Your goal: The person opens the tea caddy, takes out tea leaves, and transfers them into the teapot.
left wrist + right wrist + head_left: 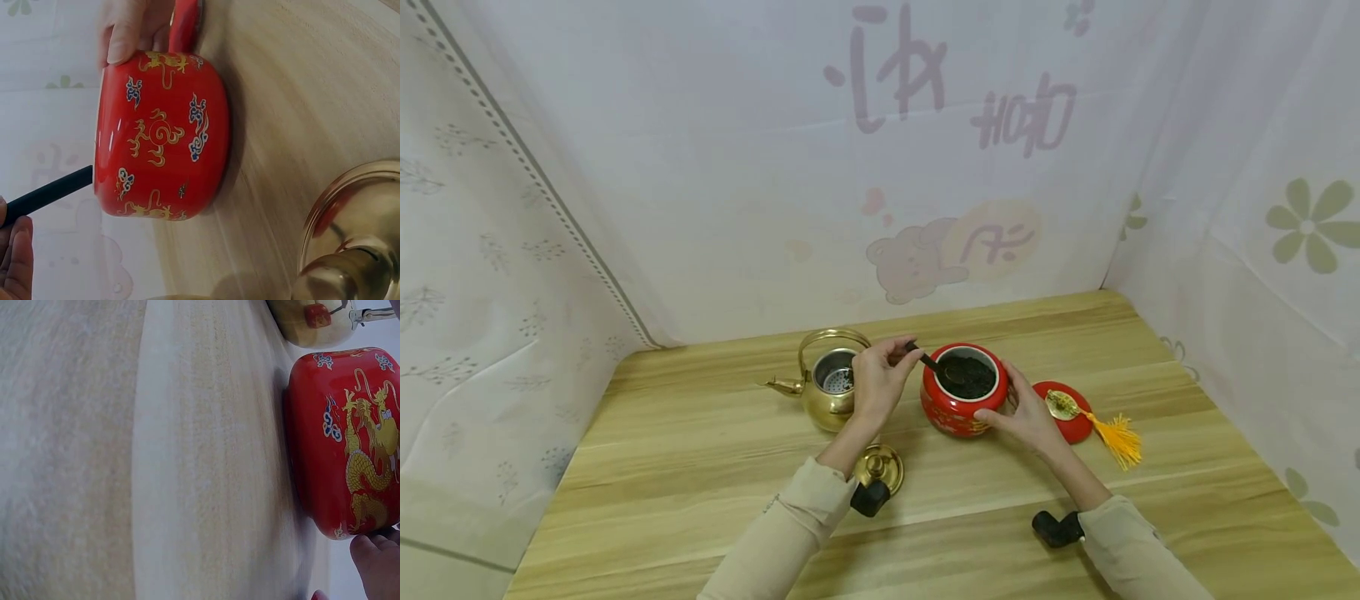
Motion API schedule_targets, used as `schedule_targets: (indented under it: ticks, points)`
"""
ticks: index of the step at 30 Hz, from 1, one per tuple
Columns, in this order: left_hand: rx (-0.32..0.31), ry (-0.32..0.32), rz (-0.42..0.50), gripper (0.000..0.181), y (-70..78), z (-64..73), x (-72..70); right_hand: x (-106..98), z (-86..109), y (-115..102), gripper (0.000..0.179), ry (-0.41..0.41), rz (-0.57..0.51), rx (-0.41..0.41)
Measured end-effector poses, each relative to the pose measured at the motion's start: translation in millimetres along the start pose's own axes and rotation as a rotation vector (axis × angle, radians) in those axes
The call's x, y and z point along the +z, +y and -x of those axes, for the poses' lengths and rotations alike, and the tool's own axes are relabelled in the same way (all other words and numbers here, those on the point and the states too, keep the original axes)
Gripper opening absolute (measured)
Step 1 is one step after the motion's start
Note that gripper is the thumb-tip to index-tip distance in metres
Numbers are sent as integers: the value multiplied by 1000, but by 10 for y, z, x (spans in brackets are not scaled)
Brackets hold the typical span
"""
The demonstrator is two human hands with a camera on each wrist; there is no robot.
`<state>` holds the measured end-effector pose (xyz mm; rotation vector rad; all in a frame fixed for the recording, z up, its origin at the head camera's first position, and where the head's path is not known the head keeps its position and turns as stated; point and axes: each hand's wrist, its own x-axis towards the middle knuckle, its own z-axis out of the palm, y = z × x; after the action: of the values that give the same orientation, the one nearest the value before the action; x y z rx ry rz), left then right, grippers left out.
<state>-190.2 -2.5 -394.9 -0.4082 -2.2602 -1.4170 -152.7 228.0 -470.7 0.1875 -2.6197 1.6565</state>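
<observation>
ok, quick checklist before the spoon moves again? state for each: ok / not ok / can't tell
1. Spoon gripped: ok, the left hand pinches its dark handle.
2. Jar steadied: ok, the right hand holds its side, and it stands upright on the table.
3. Jar uncovered: ok, its red lid with the orange tassel lies on the table.
4. Teapot uncovered: ok, strainer visible inside, gold lid on the table.
5. Spoon clear of the jar: not ok, its end is inside, at the dark contents.
6. Amount on the spoon: cannot tell, too small and dark.
</observation>
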Motion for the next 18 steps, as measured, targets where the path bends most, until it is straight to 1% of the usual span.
schedule_targets:
  ticks: [3,6,9,15,18]
  points:
    - [-7,-19,-15,20,14,-13,-2,-4,5,-1,95,-2,-23,0]
    - [1,-39,-29,20,27,-20,-4,-5,9,-8,95,-2,-29,0]
    - [8,-58,-33,20,31,-19,2,0,10,-10,96,0,-19,6]
    - [-23,-99,-39,19,23,-14,32,8,9,1,96,3,-4,6]
    - [-14,-106,-47,17,24,-19,50,7,9,8,95,5,-6,0]
